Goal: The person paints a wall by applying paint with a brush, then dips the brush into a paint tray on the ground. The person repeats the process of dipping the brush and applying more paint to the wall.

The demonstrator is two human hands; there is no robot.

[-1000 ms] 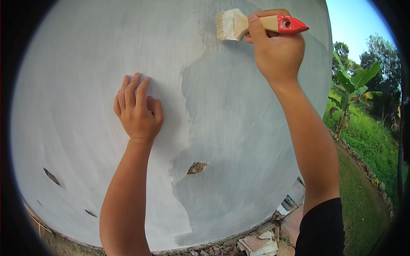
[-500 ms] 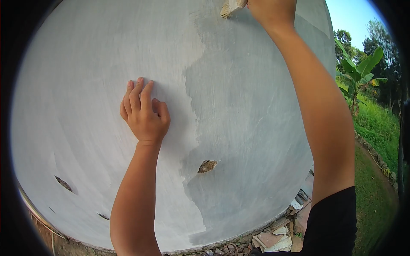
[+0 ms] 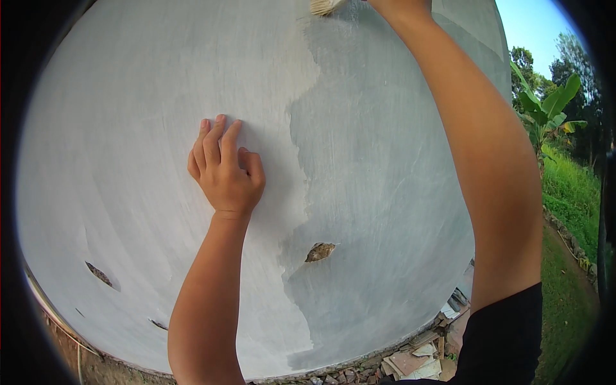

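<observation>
My left hand (image 3: 230, 168) rests on the pale wall (image 3: 147, 212) with its fingers spread and nothing in it. At the top edge of the view, my right hand (image 3: 401, 8) is partly cut off. Beside it the bristles of a paintbrush (image 3: 327, 7) touch the wall; the handle is out of view. A darker grey area (image 3: 372, 167) with a ragged left edge covers the wall's right part, and lighter coating lies left of it. Below and between my arms is a chipped hole (image 3: 320, 252) in the wall.
Two smaller gouges (image 3: 99, 274) mark the wall's lower left. Broken tiles and stones (image 3: 414, 364) lie at the wall's foot. To the right are a grass strip (image 3: 564, 314), a stone edging and a banana plant (image 3: 552, 109).
My right hand and the brush have moved up, the hand now partly out of view; the brush has lately shifted left. My left hand stays on the wall, appearing further right as the view shifted.
</observation>
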